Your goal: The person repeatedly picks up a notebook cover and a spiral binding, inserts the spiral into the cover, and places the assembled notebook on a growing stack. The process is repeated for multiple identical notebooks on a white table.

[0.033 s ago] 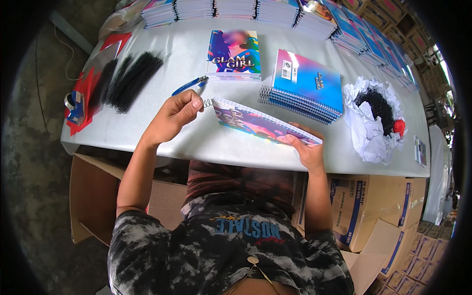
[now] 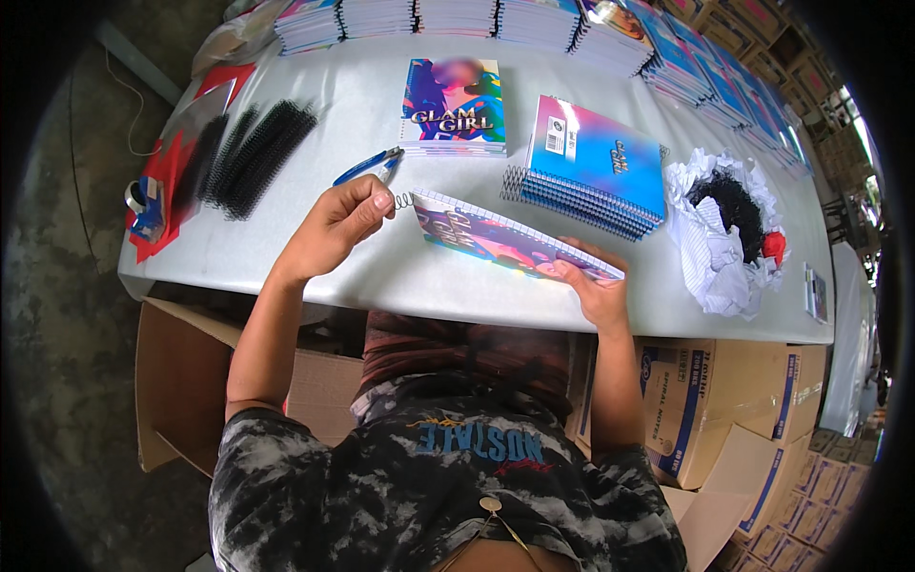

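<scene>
My right hand [image 2: 593, 284] grips one end of a notebook [image 2: 505, 246] with a pink and purple cover, thumb on the cover and fingers behind. The notebook is held tilted above the table's near edge, its row of punched holes along the upper edge. At its left end, a spiral wire [image 2: 404, 199] sticks out, and my left hand [image 2: 351, 217] is closed in a pinch on the wire's tip. Just beyond the left hand lie blue-handled pliers [image 2: 367, 168]. Farther back is a stack of colourful notebooks [image 2: 453, 110]; right of it stands a pile of blue spiral-bound notebooks [image 2: 600, 162].
Black plastic coils [image 2: 259, 157] lie at the left by red sheets [image 2: 172, 195] and a blue-and-white object [image 2: 148, 212]. Crumpled white paper [image 2: 701, 257] with tangled black scraps [image 2: 734, 210] lies right. Notebook stacks [image 2: 457, 21] line the back. Cardboard boxes [image 2: 710, 391] stand below the table.
</scene>
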Tool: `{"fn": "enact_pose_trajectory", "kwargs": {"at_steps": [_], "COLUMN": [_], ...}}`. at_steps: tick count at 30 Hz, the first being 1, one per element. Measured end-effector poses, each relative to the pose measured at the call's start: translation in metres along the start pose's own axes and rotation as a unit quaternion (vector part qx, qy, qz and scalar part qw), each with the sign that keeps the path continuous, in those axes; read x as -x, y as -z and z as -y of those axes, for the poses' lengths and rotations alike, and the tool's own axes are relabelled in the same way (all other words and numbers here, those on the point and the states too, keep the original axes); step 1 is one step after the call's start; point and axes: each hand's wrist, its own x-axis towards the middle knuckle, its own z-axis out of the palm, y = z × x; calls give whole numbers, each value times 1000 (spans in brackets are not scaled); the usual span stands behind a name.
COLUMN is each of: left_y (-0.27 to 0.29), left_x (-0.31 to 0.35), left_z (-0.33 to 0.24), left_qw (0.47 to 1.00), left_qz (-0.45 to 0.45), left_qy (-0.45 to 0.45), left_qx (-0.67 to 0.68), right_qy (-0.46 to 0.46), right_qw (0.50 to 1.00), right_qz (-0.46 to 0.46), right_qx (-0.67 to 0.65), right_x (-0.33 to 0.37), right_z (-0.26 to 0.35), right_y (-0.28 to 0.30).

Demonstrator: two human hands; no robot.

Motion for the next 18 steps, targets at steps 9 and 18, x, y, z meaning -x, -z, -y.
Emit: {"fn": "enact_pose_trajectory", "kwargs": {"at_steps": [9,18], "left_y": [-4,5], "left_x": [-5,-22], "left_z": [-21,-50], "left_qw": [986,880], "left_qz": [-47,21], "left_qy": [147,-178], "left_qx": [62,-441], "right_qy": [23,-30], "right_qw": [996,999], "right_qz": [66,-11], "right_qx": [57,28], "right_x": [-5,-2], "right_z": [18,3], "right_y": [-5,-12]}}
